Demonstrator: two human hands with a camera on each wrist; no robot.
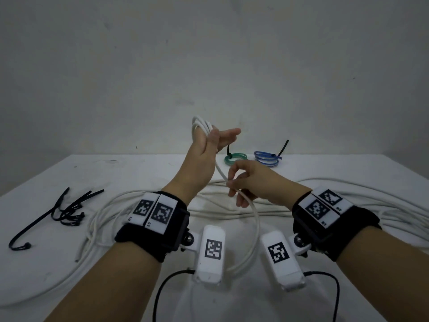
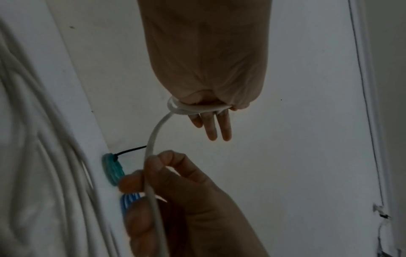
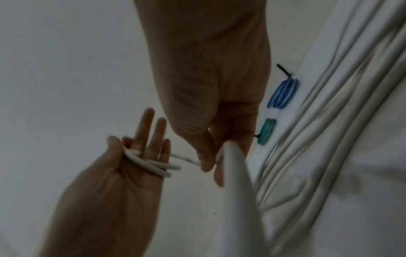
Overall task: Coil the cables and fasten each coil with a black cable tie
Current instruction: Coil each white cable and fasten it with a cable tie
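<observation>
At centre frame, the raised left hand [image 1: 204,149], fingers straight, carries white cable [image 1: 251,212] loops across its palm while the right hand [image 1: 246,180] pinches the strand below; the next wrap probably wants even tension, matching loops and slack fed from the table [image 1: 139,166]

I read the cable [image 1: 254,219] as off-white, both the turns on my left hand [image 1: 204,156] and the slack on the white worktop [image 1: 144,168], which carries a few dark scuffs. At the far edge sit a green coil [image 1: 235,158] and a blue coil [image 1: 265,158] with paler stripes, each bound with a black tie. The loose cable ties [image 1: 67,211] on the left are black. My wristbands [image 1: 153,225] are black, bearing white tags with black square-block patterns. The wall [image 1: 209,54] is pale grey.
</observation>
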